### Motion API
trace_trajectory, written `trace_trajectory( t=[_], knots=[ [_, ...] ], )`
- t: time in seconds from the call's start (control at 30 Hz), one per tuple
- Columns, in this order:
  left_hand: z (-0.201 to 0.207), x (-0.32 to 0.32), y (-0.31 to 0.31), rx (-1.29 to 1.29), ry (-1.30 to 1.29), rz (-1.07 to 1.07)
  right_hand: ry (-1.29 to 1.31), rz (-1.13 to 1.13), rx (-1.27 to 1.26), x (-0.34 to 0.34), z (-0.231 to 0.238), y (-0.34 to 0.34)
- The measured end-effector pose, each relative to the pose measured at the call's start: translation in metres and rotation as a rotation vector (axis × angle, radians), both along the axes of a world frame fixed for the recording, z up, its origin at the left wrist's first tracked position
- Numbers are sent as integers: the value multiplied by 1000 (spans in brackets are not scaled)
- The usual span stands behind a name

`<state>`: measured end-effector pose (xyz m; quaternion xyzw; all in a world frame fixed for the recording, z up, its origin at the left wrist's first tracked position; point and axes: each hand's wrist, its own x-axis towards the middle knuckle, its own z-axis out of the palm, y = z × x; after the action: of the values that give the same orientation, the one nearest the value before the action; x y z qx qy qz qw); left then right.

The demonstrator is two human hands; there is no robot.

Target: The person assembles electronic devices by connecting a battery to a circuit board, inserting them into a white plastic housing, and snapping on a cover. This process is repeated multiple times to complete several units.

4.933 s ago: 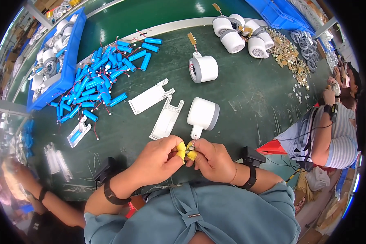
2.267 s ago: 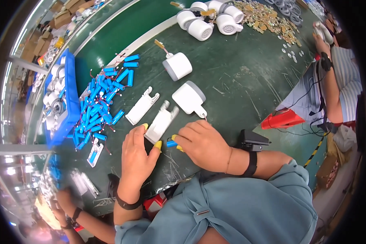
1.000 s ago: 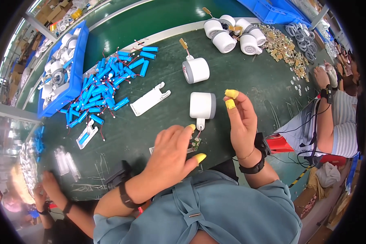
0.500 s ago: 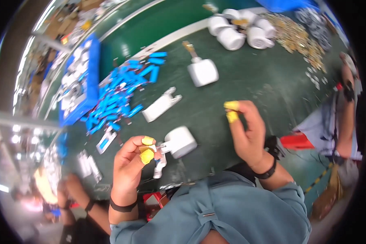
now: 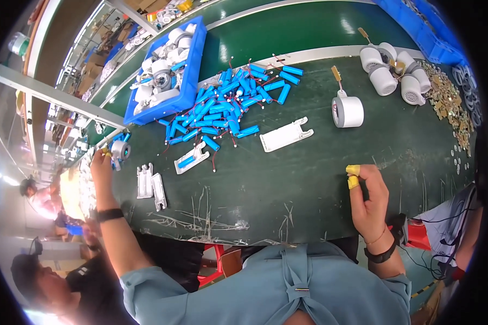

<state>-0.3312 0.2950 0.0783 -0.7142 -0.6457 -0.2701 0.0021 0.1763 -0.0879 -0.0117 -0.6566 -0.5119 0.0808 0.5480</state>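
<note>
My left hand (image 5: 101, 165), yellow covers on its fingertips, reaches to the far left of the bench. Its fingers are pinched at the side of a white round housing (image 5: 121, 150) with a grey ring; the exact point of grip is too small to make out. My right hand (image 5: 370, 203) hovers over the right front of the bench. Its yellow-covered thumb and forefinger are together, with nothing showing between them. Beyond it stands another white round housing (image 5: 353, 112), a brown circuit board (image 5: 336, 73) sticking up from it. A white plastic handle shell (image 5: 285, 136) lies left of that housing.
Blue cylindrical batteries (image 5: 222, 108) with wires lie heaped beside a blue bin (image 5: 188, 97) of white parts. More handle shells (image 5: 158, 191) lie front left. White housings (image 5: 383, 80), small circuit boards (image 5: 444, 97) and grey rings (image 5: 466, 86) are at back right. A co-worker (image 5: 43, 276) sits at left.
My left hand has carried the white housing from in front of me out to the far left. My right hand has stayed raised at the right. The view has shifted left.
</note>
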Motion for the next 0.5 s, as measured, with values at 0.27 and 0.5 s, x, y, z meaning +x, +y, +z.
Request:
trace_trajectory(
  t=[0.27, 0.5],
  knots=[
    [-52, 159, -71, -74, -15, -526, -13, 12, -74, -2, -1, 3],
    [-43, 233, -151, -155, 368, -857, 56, 60, -169, 15, 23, -1]
  ],
)
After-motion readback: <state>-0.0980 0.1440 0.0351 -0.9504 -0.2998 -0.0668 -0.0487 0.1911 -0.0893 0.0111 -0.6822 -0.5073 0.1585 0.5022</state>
